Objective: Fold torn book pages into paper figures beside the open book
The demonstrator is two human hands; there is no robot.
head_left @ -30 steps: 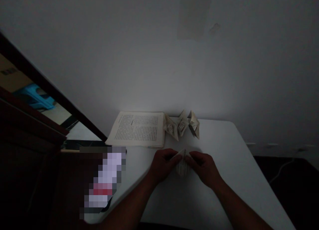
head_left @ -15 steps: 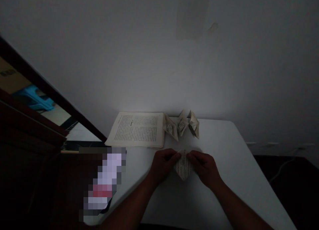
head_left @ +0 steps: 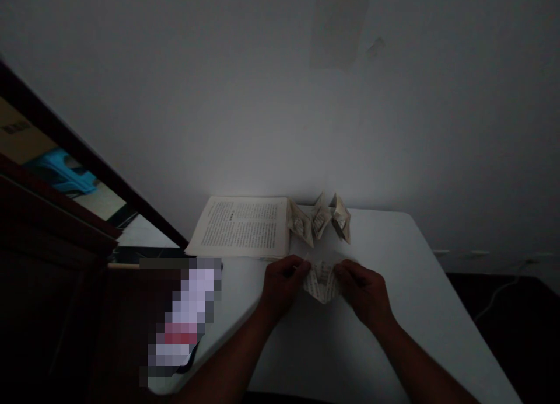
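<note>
A small folded paper boat [head_left: 322, 288] with printed text is held over the table between both hands. My left hand [head_left: 284, 280] pinches its left corner between thumb and fingers. On the other side, my right hand [head_left: 361, 287] pinches the right corner. The boat's middle is spread, and a raised peak shows inside it. Beyond the hands stand three similar folded paper boats, the left one [head_left: 300, 224], the middle one [head_left: 321, 217] and the right one [head_left: 341, 218].
An open printed book [head_left: 240, 229] lies at the table's far left, touching the boats' side. A phone-like object with a blurred screen [head_left: 188, 316] rests on the left edge of the white table [head_left: 394, 246]. Behind rises a wall [head_left: 245, 112]; a blue plastic stool [head_left: 65, 170] appears at far left.
My hands have drawn slightly apart, pulling the paper's corners outward. The flat diamond shape has opened into a wider boat form with its inner peak showing.
</note>
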